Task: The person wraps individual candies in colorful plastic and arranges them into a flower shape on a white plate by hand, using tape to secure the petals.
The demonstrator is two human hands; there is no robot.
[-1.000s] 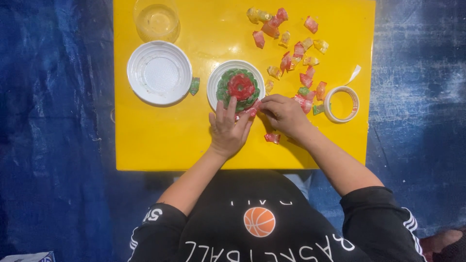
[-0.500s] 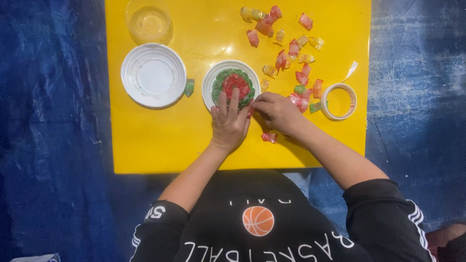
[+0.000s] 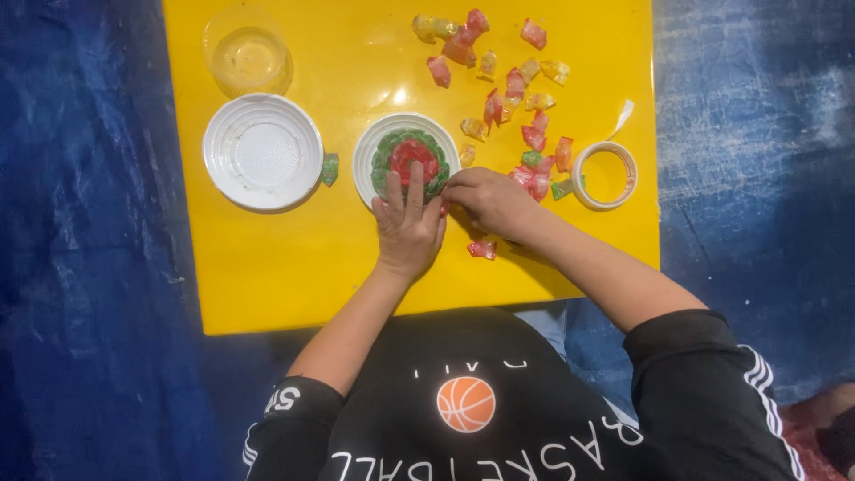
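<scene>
White dish: I see the small round plastic dish [image 3: 405,162] near the middle of the yellow bench [image 3: 294,276], its bottom lined with a green ring of pieces around a red centre.
Left hand: my left hand [image 3: 408,224] lies flat, palm down, fingers spread and reaching over the dish's near rim onto the coloured pieces; I judge it presses them and steadies the dish. This grip is open, holding nothing.
Right hand: my right hand [image 3: 488,200] sits just right of the dish, fingertips drawn together at the rim. Its grip looks pinched shut, but whether a piece is between the fingertips I cannot tell.
Loose pieces: crumpled red, yellow and green scraps [image 3: 512,89] lie scattered on the far right of the bench, within easy reach of the right hand; one red scrap [image 3: 482,249] lies by the right wrist.
Tape roll: a ring of pale tape [image 3: 605,175] rests flat to the right of the hand, its tail lifted.
Empty dish: a larger white dish [image 3: 263,151] sits left of the filled one, with a small green scrap [image 3: 329,168] at its edge.
Clear cup: a transparent cup [image 3: 247,55] stands at the far left corner, apart from the work.
Surround: blue sheeting [image 3: 89,223] covers the floor around the bench.
</scene>
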